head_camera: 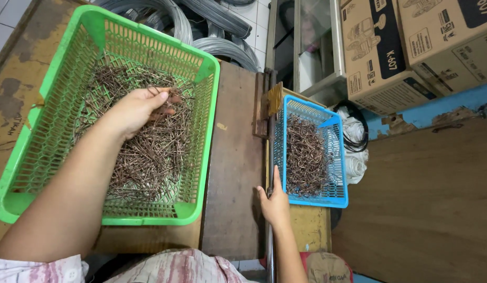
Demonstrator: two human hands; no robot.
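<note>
Head view, looking down on a workbench (233,157). A green basket (55,105) of open plastic mesh fills the area from 9 to 12 o'clock; a loose heap of thin brown wire pieces (149,157) covers its floor, thickest toward the middle and the right wall. The left hand (136,110) reaches into this basket from 7 o'clock, fingers curled together over a small bunch of the wire pieces near the top of the heap; whether the bunch is lifted clear of the heap cannot be told. Just right of centre, at about 3 o'clock from the green basket and well apart from it, stands a smaller blue basket (335,196), also mesh, holding a denser pile of bent wire pieces (303,157) that look darker and more tangled. The right hand (276,202) lies flat at 6 o'clock, fingers straight and together, its fingertips beside the blue basket's near left corner and holding nothing. At 12 o'clock, behind the green basket, lie coils of grey wire (212,26). Cardboard boxes (411,47) occupy 1 to 2 o'clock, and a bundle of white cloth and black cord (353,141) sits just right of the blue basket.
</note>
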